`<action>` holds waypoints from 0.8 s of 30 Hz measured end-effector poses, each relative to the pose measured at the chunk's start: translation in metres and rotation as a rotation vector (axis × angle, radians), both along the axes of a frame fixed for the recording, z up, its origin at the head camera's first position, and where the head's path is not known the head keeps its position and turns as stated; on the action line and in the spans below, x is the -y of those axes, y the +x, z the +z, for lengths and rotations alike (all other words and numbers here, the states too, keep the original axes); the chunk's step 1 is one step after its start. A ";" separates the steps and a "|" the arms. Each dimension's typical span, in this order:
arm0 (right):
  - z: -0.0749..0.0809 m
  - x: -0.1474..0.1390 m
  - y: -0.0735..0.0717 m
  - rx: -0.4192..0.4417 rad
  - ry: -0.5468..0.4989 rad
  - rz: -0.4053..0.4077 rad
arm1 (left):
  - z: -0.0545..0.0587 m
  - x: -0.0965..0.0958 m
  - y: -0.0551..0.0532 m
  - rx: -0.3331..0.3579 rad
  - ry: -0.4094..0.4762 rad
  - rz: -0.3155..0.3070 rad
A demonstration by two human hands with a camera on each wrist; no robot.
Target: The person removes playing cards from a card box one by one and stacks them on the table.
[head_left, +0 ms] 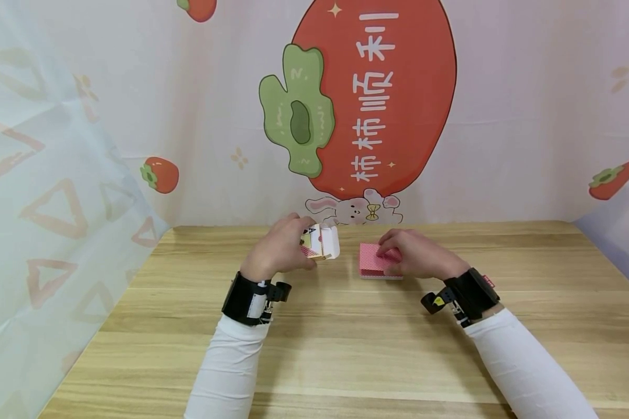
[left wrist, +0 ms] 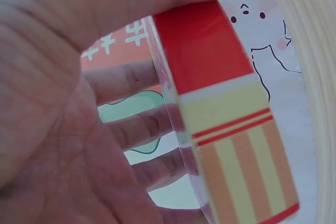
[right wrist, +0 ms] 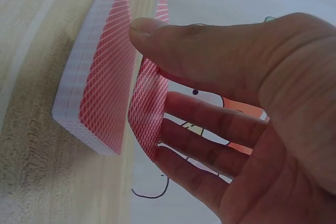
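Left hand (head_left: 280, 249) gripped the box (left wrist: 226, 114) between thumb and fingers, partly curled, box up off the table (head_left: 346, 349), flap (head_left: 332, 241) open, card face showing in it. Right hand (head_left: 421, 256) was partly closed, thumb and fingers pinching a red-backed card (right wrist: 148, 103), one or several, can't tell. Card sat just above the deck (right wrist: 102, 85), apart from it; deck lay on the table, right of the box.
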State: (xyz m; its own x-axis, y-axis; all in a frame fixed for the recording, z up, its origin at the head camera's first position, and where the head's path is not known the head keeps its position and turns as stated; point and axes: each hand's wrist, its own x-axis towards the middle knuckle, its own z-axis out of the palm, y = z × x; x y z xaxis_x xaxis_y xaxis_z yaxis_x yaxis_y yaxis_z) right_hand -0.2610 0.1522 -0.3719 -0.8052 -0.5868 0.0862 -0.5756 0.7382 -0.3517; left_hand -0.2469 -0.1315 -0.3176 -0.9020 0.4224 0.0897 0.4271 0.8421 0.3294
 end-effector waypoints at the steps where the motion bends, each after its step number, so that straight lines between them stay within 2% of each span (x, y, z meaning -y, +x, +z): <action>1: 0.000 0.000 0.000 0.002 0.002 0.000 | 0.000 0.000 0.000 0.000 0.000 0.001; 24: -0.010 0.002 -0.003 0.032 0.017 -0.018 | 0.001 -0.001 0.002 -0.010 -0.029 0.014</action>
State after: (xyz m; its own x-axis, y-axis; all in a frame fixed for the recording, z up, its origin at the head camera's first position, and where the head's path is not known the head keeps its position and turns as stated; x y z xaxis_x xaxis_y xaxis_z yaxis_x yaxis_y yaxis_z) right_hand -0.2643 0.1506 -0.3822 -0.8178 -0.5733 0.0506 -0.5509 0.7544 -0.3568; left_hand -0.2453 -0.1307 -0.3170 -0.9070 0.4121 0.0867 0.4182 0.8573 0.3002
